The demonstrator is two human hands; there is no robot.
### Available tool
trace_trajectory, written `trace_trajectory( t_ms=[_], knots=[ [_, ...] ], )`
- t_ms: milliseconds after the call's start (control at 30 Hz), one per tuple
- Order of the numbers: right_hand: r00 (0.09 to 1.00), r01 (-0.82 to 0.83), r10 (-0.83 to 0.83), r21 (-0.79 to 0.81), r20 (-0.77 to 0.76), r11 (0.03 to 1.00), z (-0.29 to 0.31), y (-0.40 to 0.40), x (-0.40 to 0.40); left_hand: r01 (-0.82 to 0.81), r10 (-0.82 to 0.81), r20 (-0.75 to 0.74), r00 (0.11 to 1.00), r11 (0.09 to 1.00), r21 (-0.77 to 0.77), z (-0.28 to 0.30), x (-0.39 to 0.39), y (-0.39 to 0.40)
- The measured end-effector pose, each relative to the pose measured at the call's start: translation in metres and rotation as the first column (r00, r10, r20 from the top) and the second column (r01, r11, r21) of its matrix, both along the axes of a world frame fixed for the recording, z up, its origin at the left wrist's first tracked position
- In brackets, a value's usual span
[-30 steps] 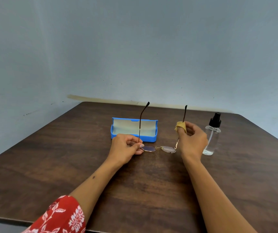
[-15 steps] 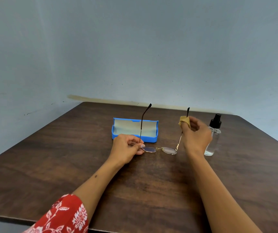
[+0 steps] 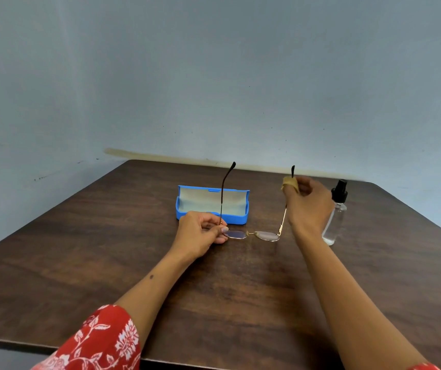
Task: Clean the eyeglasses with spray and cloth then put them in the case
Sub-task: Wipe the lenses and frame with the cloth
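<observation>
The left hand (image 3: 200,231) pinches the glasses (image 3: 252,234) just in front of the blue case (image 3: 212,205). The right hand (image 3: 307,202) rubs one arm with the cloth (image 3: 288,182). Next, I think, fold them into the case.

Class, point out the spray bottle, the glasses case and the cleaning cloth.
spray bottle (image 3: 334,222), head view, clear body.
glasses case (image 3: 211,218), head view, blue front wall.
cleaning cloth (image 3: 288,181), head view, tan fold above right hand's fingers.
</observation>
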State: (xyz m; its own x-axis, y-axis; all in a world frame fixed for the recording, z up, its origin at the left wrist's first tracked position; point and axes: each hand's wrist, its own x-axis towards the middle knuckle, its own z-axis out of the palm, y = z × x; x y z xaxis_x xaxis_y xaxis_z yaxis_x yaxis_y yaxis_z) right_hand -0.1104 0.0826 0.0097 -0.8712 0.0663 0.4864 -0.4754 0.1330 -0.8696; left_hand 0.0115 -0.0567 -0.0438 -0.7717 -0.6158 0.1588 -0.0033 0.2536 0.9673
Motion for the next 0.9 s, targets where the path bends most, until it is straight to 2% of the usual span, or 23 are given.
trace_trajectory(
  t_ms=[100, 167, 300, 433, 533, 633, 700, 800, 900],
  knots=[
    [0.995, -0.021, 0.019, -0.024, -0.096, 0.999, 0.011, 0.0, 0.0, 0.013, -0.013, 0.0, 1.0, 1.0, -0.004, 0.0, 0.0, 0.0],
    [0.994, -0.02, 0.019, -0.006, -0.105, 1.0, 0.008, -0.001, 0.0, 0.013, -0.013, 0.003, 1.0, 1.0, -0.01, 0.001, 0.0, 0.0],
    [0.998, -0.005, 0.0, 0.082, 0.064, 0.997, -0.019, 0.0, -0.001, 0.005, -0.005, -0.011, 1.0, 1.0, 0.012, 0.002, 0.0, 0.001],
    [0.981, -0.077, 0.044, 0.175, 0.189, 0.982, -0.041, 0.003, 0.005, -0.01, 0.01, -0.013, 1.0, 1.0, 0.022, 0.0, 0.0, -0.001],
    [0.989, -0.023, 0.002, 0.147, 0.145, 0.989, -0.032, 0.001, 0.005, -0.007, 0.007, -0.007, 1.0, 1.0, 0.014, 0.0, -0.001, -0.001],
    [0.997, 0.009, -0.01, 0.015, 0.071, 1.0, -0.011, -0.001, 0.001, -0.008, 0.008, -0.01, 1.0, 1.0, -0.001, 0.0, 0.0, 0.0],
    [0.999, 0.004, -0.004, -0.016, 0.042, 1.0, -0.004, -0.001, 0.0, -0.013, 0.013, -0.007, 1.0, 1.0, -0.006, 0.0, -0.001, 0.0],
    [0.998, 0.006, -0.008, 0.034, 0.059, 0.999, -0.01, -0.001, 0.0, -0.017, 0.017, 0.003, 1.0, 1.0, -0.006, 0.0, 0.0, -0.001],
    [0.989, -0.029, 0.009, 0.135, 0.148, 0.99, -0.028, 0.002, 0.001, -0.018, 0.018, 0.001, 1.0, 1.0, -0.002, 0.0, 0.0, -0.001]
  ],
)
